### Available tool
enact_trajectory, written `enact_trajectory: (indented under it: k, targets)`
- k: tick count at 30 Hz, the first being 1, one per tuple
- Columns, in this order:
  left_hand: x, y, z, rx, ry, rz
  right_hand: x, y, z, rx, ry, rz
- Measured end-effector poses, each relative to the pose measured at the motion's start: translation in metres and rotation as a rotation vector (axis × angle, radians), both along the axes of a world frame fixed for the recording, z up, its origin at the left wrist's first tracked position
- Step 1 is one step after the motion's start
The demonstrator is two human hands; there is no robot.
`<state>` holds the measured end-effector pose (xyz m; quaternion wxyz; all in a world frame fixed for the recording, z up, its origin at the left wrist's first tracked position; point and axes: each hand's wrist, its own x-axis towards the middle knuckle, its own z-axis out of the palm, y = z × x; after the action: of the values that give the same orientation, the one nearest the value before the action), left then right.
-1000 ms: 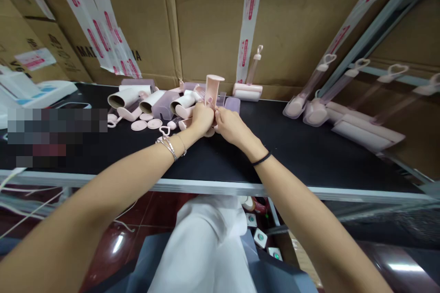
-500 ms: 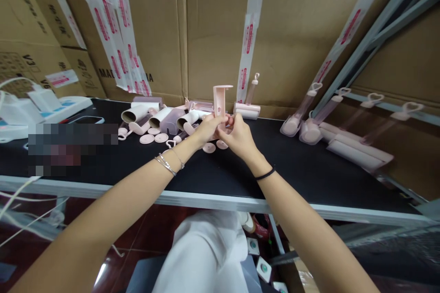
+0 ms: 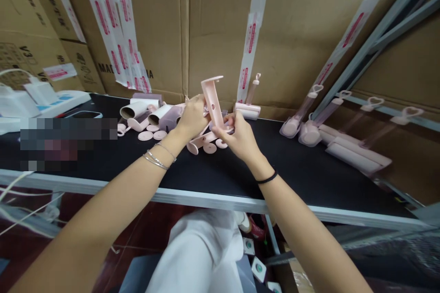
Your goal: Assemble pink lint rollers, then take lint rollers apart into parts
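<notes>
My right hand [image 3: 237,135] is closed on the lower end of a pale pink plastic lint roller frame [image 3: 213,103], a channel with a bent lip on top. The frame stands tilted, its top leaning left. Just left of it, my left hand [image 3: 193,118] is over the pile of parts with its fingers curled down. Its fingertips are hidden, so what they hold cannot be made out. Under my hands lie another pink frame part [image 3: 202,141] and pink discs [image 3: 210,148]. White sticky rolls [image 3: 136,109] with cardboard cores and a clear purplish cover [image 3: 169,121] lie to the left.
A lint roller [image 3: 248,111] stands against the cardboard behind. Several more lint rollers with heart-shaped handle ends [image 3: 311,133] are at the right by a metal shelf post. A power strip [image 3: 63,103] with chargers and a phone [image 3: 84,115] occupy the left. The table's metal edge [image 3: 213,200] runs in front.
My left hand has left the pink frame and moved left and up to the pile. The frame, in my right hand, has tilted left. Another pink frame part now shows below.
</notes>
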<state>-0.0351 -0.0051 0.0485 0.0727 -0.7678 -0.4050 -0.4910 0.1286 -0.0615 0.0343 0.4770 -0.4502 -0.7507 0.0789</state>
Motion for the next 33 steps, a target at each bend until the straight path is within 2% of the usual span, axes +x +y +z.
enact_trajectory:
  k: [3,6,9,15,20,24,33]
  targets:
    - [-0.004,0.006,-0.005,-0.038,0.04,0.001,0.0,-0.006,0.002,0.063,-0.192,0.013]
    - [-0.009,0.01,-0.007,-0.033,0.173,-0.027,0.003,-0.009,0.005,-0.022,-0.389,-0.077]
    - [-0.01,0.013,-0.009,-0.04,0.228,-0.015,0.004,-0.01,0.006,-0.072,-0.519,-0.161]
    - [-0.006,0.015,-0.015,-0.052,0.227,-0.011,0.003,-0.01,0.006,-0.046,-0.575,-0.17]
    - [-0.004,0.014,-0.015,-0.056,0.161,-0.084,0.003,-0.01,0.006,-0.04,-0.604,-0.181]
    - [-0.005,0.015,-0.015,-0.06,0.136,-0.084,0.003,-0.01,0.006,-0.024,-0.602,-0.157]
    - [-0.006,0.019,-0.018,-0.019,0.211,-0.062,0.001,-0.011,0.006,-0.026,-0.659,-0.183]
